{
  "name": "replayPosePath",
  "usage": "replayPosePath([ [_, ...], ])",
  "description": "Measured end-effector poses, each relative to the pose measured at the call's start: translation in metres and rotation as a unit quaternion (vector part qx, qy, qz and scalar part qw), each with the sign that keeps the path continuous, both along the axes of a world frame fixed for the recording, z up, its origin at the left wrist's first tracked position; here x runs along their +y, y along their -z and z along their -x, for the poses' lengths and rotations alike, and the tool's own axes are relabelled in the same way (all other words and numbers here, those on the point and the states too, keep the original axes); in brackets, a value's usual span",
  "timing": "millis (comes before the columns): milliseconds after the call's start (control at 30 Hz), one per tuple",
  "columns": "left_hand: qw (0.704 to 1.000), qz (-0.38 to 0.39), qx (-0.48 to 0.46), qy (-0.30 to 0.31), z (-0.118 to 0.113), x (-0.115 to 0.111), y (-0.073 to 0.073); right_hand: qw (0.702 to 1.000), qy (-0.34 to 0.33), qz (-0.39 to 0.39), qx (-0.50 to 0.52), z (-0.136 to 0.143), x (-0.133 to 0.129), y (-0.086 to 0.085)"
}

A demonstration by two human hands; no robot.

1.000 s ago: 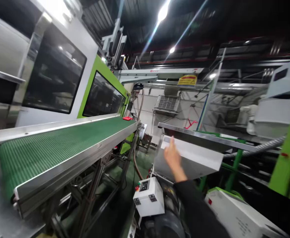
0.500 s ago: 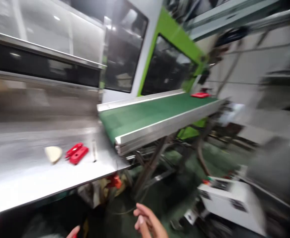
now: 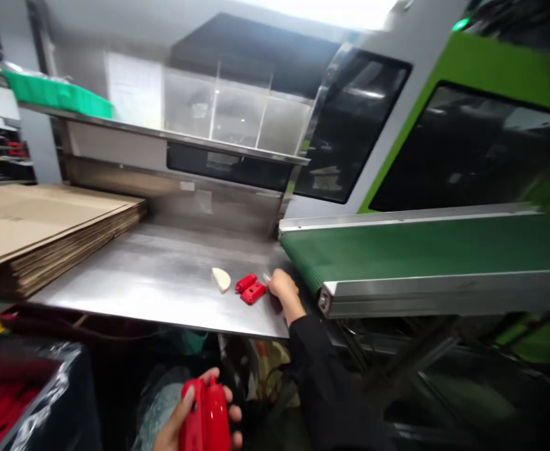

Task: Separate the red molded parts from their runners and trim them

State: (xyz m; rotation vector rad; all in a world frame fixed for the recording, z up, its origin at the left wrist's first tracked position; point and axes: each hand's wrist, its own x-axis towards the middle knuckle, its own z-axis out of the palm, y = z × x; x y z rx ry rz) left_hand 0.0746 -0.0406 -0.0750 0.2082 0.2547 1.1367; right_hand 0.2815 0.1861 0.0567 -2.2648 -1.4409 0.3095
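My left hand (image 3: 195, 419) sits low, below the worktop (image 3: 162, 282) edge, fingers wrapped around a red plastic part (image 3: 205, 416) held upright. My right hand (image 3: 282, 288) rests on the steel worktop, fingers loosely curled. It lies just beside two small red pieces (image 3: 250, 289); whether it touches them I cannot tell. A pale wedge (image 3: 221, 279) lies just left of them, the green conveyor (image 3: 420, 250) to the right.

No text, label, brand, number or sign can be read anywhere in the view. A pale sheet (image 3: 134, 88) hangs on the wall behind the table, and small pale stickers (image 3: 204, 202) sit on the steel back panel, but motion blur leaves whatever is printed on them unreadable.
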Motion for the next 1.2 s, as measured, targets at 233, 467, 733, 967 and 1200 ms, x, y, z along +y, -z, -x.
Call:
replayPosePath([
  [233, 0.987, 0.097, 0.015, -0.127, 0.017, 0.005, -0.042, 0.960, -0.218, -0.167, 0.060, 0.031, -0.135, 0.019],
  [467, 0.972, 0.216, -0.081, -0.036, 0.030, 0.002, -0.061, 0.843, -0.492, -0.193, 0.099, 0.061, -0.253, 0.051],
  [733, 0.952, 0.298, -0.026, -0.066, 0.028, -0.019, -0.089, 0.819, -0.464, -0.335, -0.050, 0.075, -0.256, 0.047],
  [967, 0.968, 0.239, -0.075, -0.021, 0.035, -0.023, -0.081, 0.828, -0.421, -0.369, -0.016, 0.087, -0.260, 0.059],
  [1200, 0.984, 0.125, -0.110, 0.059, 0.040, -0.026, -0.077, 0.830, -0.373, -0.414, -0.026, 0.094, -0.263, 0.061],
])
